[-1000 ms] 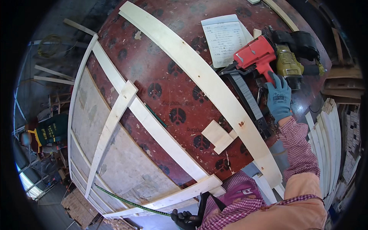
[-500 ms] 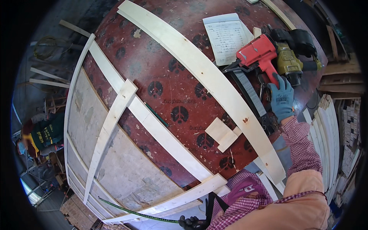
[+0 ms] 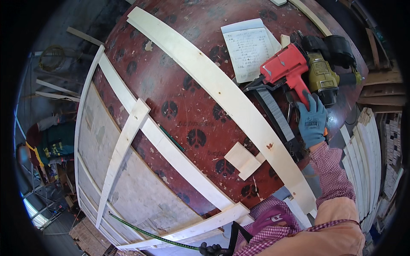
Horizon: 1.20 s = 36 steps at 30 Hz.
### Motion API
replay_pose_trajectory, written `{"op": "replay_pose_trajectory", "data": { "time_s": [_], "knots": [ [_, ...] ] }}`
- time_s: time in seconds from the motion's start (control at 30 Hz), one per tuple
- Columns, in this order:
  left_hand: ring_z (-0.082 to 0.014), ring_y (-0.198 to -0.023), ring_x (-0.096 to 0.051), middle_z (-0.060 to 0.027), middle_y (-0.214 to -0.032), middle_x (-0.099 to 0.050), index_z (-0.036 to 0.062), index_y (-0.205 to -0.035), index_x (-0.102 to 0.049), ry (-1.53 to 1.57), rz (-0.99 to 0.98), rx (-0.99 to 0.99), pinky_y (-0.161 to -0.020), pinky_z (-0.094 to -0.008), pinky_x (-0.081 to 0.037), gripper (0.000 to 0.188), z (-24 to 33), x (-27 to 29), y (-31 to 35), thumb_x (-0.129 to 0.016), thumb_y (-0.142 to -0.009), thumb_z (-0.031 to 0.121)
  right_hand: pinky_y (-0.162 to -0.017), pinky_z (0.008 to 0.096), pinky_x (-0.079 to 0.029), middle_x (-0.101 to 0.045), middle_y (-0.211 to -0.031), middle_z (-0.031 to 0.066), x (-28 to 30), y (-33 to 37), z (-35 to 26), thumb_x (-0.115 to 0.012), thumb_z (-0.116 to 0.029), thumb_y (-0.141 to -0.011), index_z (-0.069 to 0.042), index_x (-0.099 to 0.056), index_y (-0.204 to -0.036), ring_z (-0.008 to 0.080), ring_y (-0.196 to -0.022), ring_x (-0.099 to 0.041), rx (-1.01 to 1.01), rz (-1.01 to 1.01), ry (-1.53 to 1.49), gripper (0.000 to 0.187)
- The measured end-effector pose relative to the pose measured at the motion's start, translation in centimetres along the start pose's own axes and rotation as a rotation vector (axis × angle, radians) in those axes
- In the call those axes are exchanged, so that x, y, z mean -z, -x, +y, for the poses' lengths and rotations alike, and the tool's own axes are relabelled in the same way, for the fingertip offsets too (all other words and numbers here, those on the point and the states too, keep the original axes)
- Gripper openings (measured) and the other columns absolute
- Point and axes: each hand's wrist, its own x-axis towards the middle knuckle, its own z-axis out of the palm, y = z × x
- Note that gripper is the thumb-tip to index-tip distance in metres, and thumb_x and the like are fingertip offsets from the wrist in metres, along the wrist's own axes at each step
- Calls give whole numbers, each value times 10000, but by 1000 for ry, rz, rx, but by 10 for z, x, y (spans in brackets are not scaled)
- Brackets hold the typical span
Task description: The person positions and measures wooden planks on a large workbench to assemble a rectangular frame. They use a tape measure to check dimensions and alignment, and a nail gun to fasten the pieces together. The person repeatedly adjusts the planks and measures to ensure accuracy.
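My right hand [image 3: 313, 120], in a blue-grey glove, has its fingers curled over the handle end of a red nail gun [image 3: 285, 64] lying on the dark red board [image 3: 205, 42]. A bit of something orange [image 3: 325, 132] shows beside that wrist, mostly hidden. At the bottom edge my left hand [image 3: 210, 249], in a dark glove, is closed around a tape measure whose case is largely hidden. Its green blade [image 3: 149, 234] runs left over the wooden frame [image 3: 188, 230]. A yellow-green nail gun [image 3: 322, 77] lies right of the red one.
A handwritten notepad [image 3: 247, 49] lies beyond the red gun. A long curved wooden strip [image 3: 222, 91] crosses the board, with small wood blocks [image 3: 243, 160] beside it. Stacked strips [image 3: 363, 158] stand at right. Another person [image 3: 51, 143] is at far left.
The whole view has shifted slightly. The orange piece now shows beside my right wrist. Both hands stay at nearly the same places, and the nail guns have not visibly moved on the board.
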Motion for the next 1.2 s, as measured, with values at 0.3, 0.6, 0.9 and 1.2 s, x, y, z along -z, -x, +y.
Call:
{"op": "replay_pose_trajectory", "data": {
  "time_s": [0.3,0.6,0.9,1.2],
  "knots": [
    [-136,-604,-473,54,-685,-457,139,-1193,-525,64,144,-4,-544,-261,-458,272,7,-50,19,-545,-955,268,-1020,490,-352,-395,-1454,68,7,-2,-2,-663,-173,-760,-167,-627,-1118,345,-1331,-378,6,12,3,360],
    [-108,-580,-430,47,-640,-395,52,-1187,-515,162,10,-66,-540,-229,-431,329,-7,3,8,-522,-980,307,-999,470,-394,-444,-1415,101,0,-13,3,-686,-142,-743,-168,-611,-1147,361,-1273,-435,62,77,-59,412],
    [-231,-616,-613,-37,-609,-479,-22,-1135,-502,348,-9,100,-549,-369,-519,528,5,152,-9,-560,-945,467,-1026,421,-398,-527,-1297,204,126,98,-170,-599,-30,-831,-16,-578,-1256,368,-1217,-493,194,212,-665,425],
    [-240,-690,-635,-83,-773,-632,23,-1093,-560,587,150,145,-614,-343,-527,375,-56,367,-41,-555,-969,377,-863,407,-496,-580,-1056,113,229,558,-490,-555,-69,-865,-63,-564,-1245,268,-952,-588,1178,-1205,-1073,380]
  ]
}}
